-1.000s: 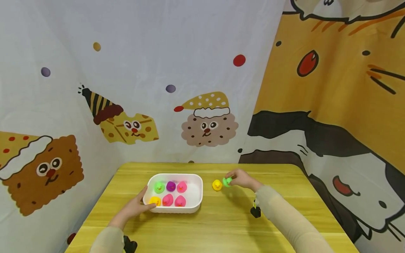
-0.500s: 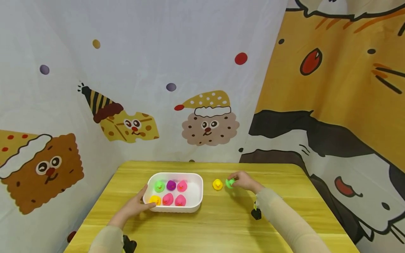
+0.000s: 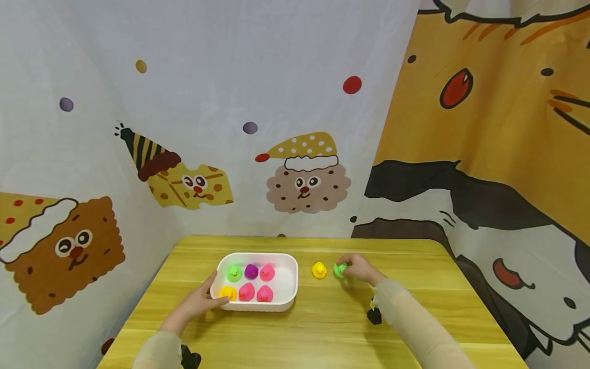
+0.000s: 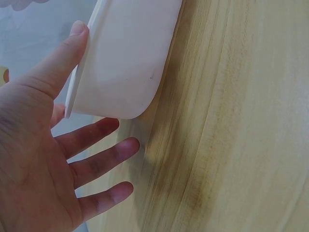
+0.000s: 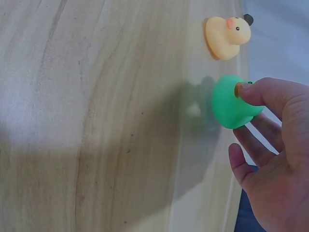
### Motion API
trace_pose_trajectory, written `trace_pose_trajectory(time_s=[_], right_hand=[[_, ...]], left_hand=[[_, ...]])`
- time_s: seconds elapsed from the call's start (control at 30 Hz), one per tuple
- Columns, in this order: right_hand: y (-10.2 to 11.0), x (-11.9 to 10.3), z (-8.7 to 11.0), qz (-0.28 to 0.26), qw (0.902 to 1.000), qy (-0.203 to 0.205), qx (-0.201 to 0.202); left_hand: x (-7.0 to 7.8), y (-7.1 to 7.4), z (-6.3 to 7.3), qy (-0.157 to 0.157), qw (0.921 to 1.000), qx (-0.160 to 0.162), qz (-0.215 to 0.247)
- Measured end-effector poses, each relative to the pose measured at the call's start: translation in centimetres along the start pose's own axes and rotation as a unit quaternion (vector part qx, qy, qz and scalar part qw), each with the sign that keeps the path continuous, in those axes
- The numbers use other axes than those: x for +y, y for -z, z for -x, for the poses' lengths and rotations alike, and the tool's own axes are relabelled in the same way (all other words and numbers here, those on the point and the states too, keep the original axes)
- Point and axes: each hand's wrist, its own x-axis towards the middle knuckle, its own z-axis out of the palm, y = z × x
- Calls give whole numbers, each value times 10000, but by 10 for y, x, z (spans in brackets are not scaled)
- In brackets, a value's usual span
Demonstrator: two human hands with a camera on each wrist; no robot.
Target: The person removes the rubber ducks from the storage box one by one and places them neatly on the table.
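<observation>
My right hand (image 3: 361, 268) pinches a green rubber duck (image 5: 231, 102) between thumb and fingers, low over the table. A yellow rubber duck (image 3: 319, 270) sits just left of it, upright and apart. At the left corner of a white plastic box (image 3: 285, 306), my left hand (image 3: 199, 302) rests with its thumb along the rim. Its other fingers are spread beside the end wall in the left wrist view. Inside the box stand several rubber ducks: a green duck (image 3: 234, 272), a purple duck (image 3: 251, 271), a yellow duck (image 3: 228, 293) and pink ones.
The wooden table (image 3: 322, 333) reaches back to a cloth backdrop (image 3: 295, 72) printed with cartoon figures. Each wrist wears a strap with a black piece, seen below the right wrist (image 3: 374, 313).
The right hand has shifted slightly right with the green duck, widening the gap to the yellow duck. The left hand and the box stay in place.
</observation>
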Motion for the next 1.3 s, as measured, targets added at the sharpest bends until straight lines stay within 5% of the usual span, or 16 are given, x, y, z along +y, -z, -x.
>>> trace_pose_trajectory(time_s=[0.87,1.3], right_hand=[[-10,12,-5,-106,9997,200,3],[-13,12,-6,-218,9997,105,-2]], left_hand=[[-1,-1,-2,-215,9997,78,-130],[1,-1,-1,-72,9999,51,-102]])
